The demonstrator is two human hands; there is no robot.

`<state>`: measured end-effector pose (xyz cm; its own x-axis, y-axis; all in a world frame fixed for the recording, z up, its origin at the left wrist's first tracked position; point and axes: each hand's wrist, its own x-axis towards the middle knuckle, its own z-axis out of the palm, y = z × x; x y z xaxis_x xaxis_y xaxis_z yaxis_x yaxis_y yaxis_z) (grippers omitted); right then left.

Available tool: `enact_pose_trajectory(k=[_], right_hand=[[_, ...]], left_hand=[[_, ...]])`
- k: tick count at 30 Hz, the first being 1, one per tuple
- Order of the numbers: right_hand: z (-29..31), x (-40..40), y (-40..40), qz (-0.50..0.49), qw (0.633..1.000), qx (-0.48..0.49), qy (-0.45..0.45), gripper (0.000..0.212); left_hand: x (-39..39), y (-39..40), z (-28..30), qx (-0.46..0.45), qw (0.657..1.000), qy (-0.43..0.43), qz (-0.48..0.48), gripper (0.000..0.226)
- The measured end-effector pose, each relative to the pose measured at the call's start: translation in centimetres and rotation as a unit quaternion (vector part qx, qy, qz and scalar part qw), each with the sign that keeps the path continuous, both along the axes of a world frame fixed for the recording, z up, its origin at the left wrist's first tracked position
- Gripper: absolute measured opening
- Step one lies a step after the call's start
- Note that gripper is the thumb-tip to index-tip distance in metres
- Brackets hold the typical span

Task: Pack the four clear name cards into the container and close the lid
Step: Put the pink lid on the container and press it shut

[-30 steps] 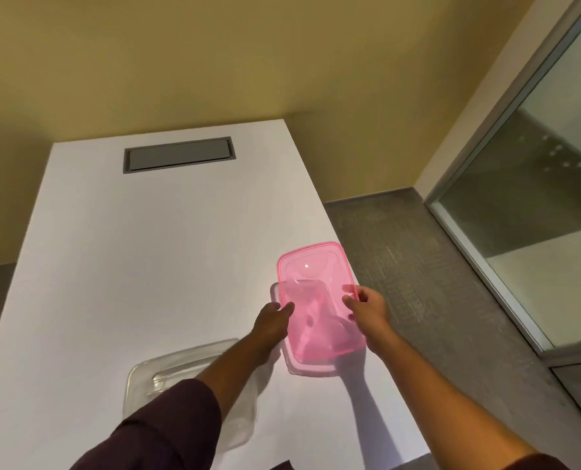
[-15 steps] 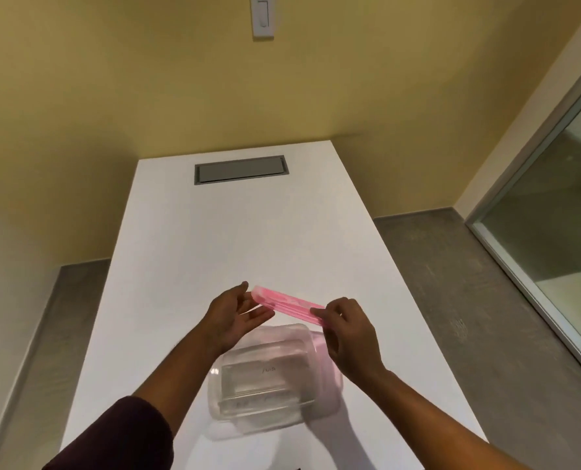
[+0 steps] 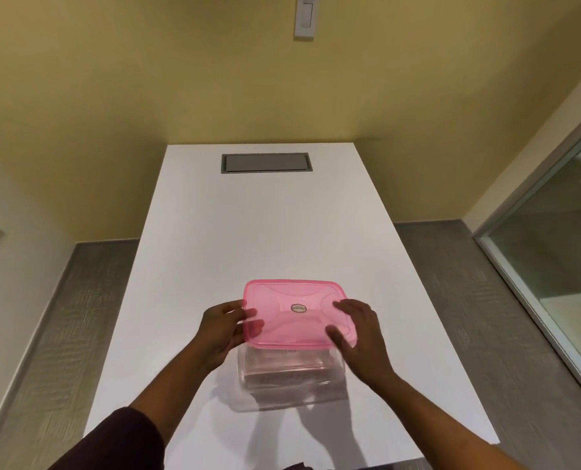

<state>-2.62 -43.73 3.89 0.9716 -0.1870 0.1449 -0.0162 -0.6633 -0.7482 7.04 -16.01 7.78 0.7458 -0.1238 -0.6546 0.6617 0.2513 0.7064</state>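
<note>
A translucent pink lid point(image 3: 295, 313) with a small round sticker hovers flat, top side up, just above the clear plastic container point(image 3: 292, 385) on the white table point(image 3: 248, 232). My left hand point(image 3: 222, 329) grips the lid's left edge, thumb on top. My right hand point(image 3: 357, 334) holds its right side, fingers spread over the top. The lid covers the container's far part; the near part shows below it. Clear name cards point(image 3: 282, 369) lie inside the container, seen dimly through its wall.
A grey cable hatch point(image 3: 266, 163) is set into the table's far end. The yellow wall behind carries a white switch plate point(image 3: 305, 16). A glass partition point(image 3: 560, 252) stands to the right. Grey floor runs along both sides of the table.
The lid was seen edge-on and tilted above the container's far rim; now it lies flat, top side up, over the container. Both hands have shifted with it.
</note>
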Motion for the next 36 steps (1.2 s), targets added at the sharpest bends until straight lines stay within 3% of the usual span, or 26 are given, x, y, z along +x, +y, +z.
enact_pose_trajectory(k=[3,5,8,10,13,16,19,23,30,36], right_hand=[[0.2,0.9,-0.5,-0.127,0.971,0.153,0.135,0.054],[0.1,1.6,-0.9,-0.151,0.940,0.224,0.209,0.040],[-0.5,1.6,-1.0,-0.163,0.917,0.289,0.221,0.022],[-1.1,1.1,-0.7,-0.173,0.912,0.297,0.225,0.019],[-2.0,0.4,-0.2,-0.176,0.917,0.270,0.234,0.018],[-2.6,0.0,0.2,-0.166,0.936,0.202,0.236,0.012],[-3.0,0.0,0.7,-0.136,0.959,0.083,0.232,0.009],[-3.5,0.0,1.2,-0.131,0.963,0.005,0.236,0.011],[-4.4,0.1,1.2,-0.153,0.956,-0.039,0.246,0.017],[-5.1,-0.3,1.0,-0.151,0.954,-0.025,0.258,0.008]], left_hand=[[-0.8,1.1,-0.6,0.014,0.999,-0.017,-0.032,0.028],[-1.4,1.4,-1.1,0.015,0.999,-0.023,-0.042,0.030],[-1.9,1.7,-2.0,0.064,0.996,-0.037,-0.046,0.033],[-2.4,1.8,-2.8,0.156,0.984,-0.070,-0.050,0.036],[-3.5,1.7,-3.9,0.312,0.937,-0.137,-0.073,0.035],[-4.7,1.3,-4.9,0.385,0.903,-0.169,-0.088,0.036],[-5.8,0.8,-5.8,0.396,0.900,-0.161,-0.082,0.042],[-6.7,0.4,-6.4,0.410,0.895,-0.153,-0.085,0.043],[-7.1,0.0,-6.6,0.406,0.900,-0.132,-0.092,0.043],[-6.6,0.1,-6.9,0.394,0.907,-0.120,-0.091,0.044]])
